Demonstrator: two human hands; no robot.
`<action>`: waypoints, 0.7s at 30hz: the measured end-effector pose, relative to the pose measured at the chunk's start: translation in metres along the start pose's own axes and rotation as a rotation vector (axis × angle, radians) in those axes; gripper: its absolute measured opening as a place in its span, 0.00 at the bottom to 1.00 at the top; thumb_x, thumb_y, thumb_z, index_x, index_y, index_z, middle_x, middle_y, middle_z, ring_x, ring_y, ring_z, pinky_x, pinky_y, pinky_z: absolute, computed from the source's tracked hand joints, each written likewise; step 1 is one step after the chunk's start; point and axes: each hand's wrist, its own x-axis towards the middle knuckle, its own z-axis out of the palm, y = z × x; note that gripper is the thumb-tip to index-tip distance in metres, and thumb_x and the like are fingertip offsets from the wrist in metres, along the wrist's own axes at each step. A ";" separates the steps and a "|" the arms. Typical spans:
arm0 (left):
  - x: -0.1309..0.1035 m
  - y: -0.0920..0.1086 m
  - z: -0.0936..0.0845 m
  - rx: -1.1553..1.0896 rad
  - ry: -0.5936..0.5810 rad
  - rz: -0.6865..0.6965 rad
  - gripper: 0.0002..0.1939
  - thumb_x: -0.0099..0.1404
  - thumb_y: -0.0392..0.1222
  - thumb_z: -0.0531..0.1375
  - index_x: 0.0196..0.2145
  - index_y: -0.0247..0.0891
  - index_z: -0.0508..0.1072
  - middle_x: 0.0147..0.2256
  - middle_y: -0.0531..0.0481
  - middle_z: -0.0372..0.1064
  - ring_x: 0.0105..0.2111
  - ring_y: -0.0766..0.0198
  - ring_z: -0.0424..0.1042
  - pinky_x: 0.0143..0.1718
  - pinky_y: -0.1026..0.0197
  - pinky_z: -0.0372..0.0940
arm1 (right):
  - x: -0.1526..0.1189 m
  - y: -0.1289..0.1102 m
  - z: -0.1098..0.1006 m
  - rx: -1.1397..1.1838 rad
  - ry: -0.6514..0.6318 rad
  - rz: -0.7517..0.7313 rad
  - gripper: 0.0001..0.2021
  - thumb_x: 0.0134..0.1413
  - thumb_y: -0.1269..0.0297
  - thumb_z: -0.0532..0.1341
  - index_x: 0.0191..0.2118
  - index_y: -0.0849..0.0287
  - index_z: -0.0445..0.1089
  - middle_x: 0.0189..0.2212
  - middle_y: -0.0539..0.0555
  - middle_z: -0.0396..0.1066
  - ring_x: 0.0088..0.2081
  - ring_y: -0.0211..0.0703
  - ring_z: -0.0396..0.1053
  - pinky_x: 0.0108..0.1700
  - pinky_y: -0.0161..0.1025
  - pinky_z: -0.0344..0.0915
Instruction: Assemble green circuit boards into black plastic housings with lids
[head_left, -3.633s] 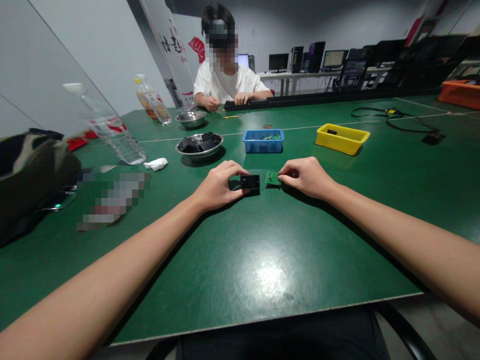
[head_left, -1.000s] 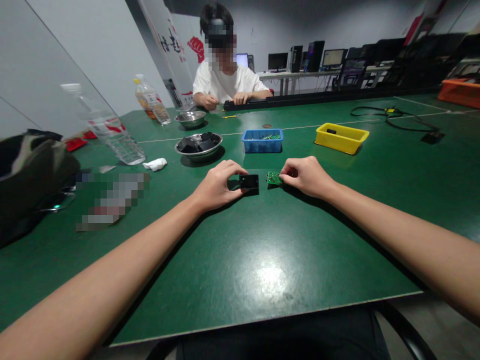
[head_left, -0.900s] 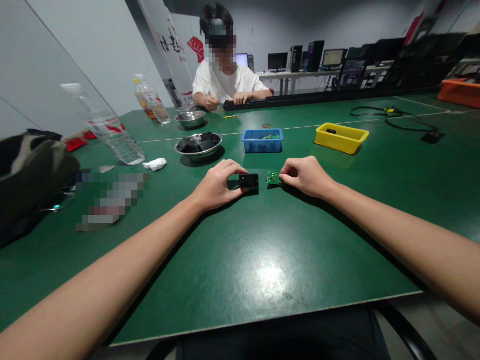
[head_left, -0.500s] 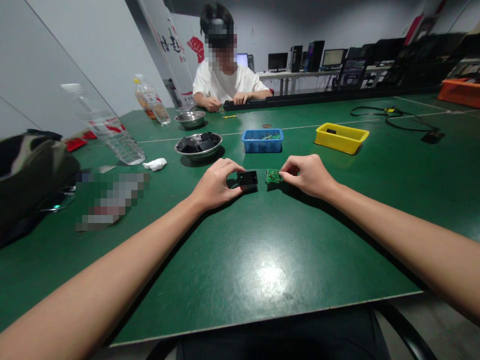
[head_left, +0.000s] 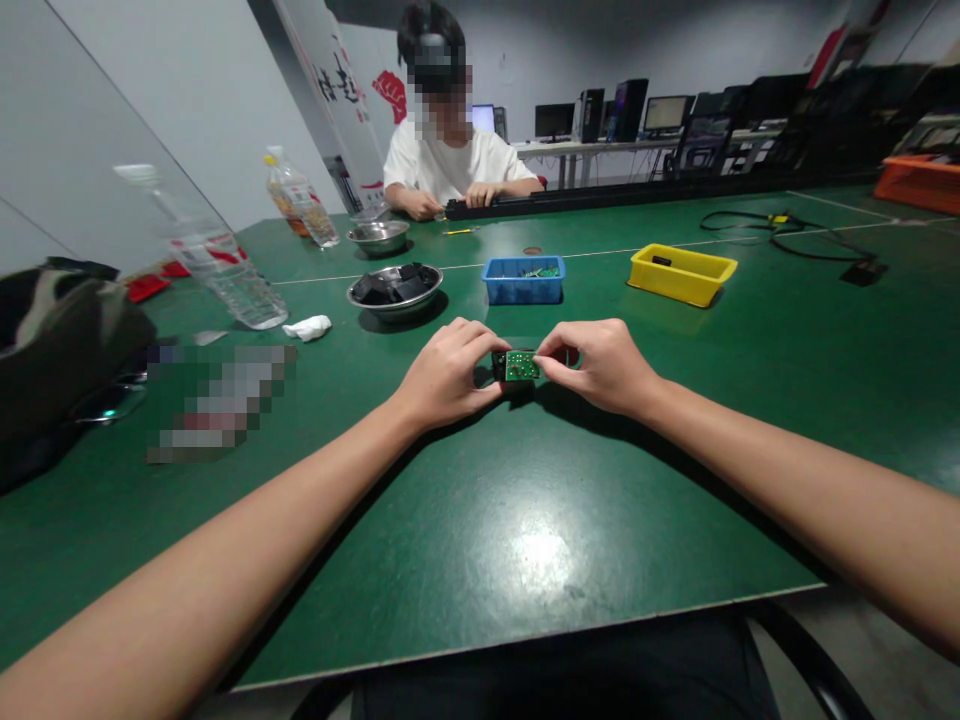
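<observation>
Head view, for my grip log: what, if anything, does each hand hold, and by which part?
The left hand holds the black box by its left end; the right hand pinches the green circuit board by its right edge.

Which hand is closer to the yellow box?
The right hand. It pinches the green board in front of the yellow box, to its left; the left hand, on the black case, is farther left.

Your circuit board (head_left: pixel 522 367): green, pale-dotted; your case (head_left: pixel 499 366): black; table (head_left: pixel 420 560): green; left tray (head_left: pixel 523 292): blue; right tray (head_left: pixel 671 283): yellow.
</observation>
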 end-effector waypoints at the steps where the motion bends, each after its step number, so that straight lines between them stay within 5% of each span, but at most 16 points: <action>1: 0.000 0.001 0.000 0.001 -0.002 0.004 0.14 0.65 0.45 0.63 0.44 0.34 0.74 0.42 0.41 0.74 0.41 0.53 0.71 0.45 0.51 0.67 | 0.000 0.001 0.000 -0.007 -0.004 -0.002 0.06 0.56 0.70 0.62 0.29 0.61 0.74 0.24 0.51 0.76 0.24 0.35 0.67 0.29 0.33 0.60; 21: 0.002 0.008 -0.001 0.031 -0.018 0.043 0.14 0.65 0.42 0.61 0.46 0.35 0.74 0.43 0.39 0.74 0.43 0.50 0.71 0.45 0.49 0.67 | 0.000 -0.001 0.002 -0.122 -0.114 0.081 0.03 0.52 0.72 0.63 0.29 0.59 0.73 0.26 0.51 0.74 0.26 0.37 0.67 0.33 0.35 0.58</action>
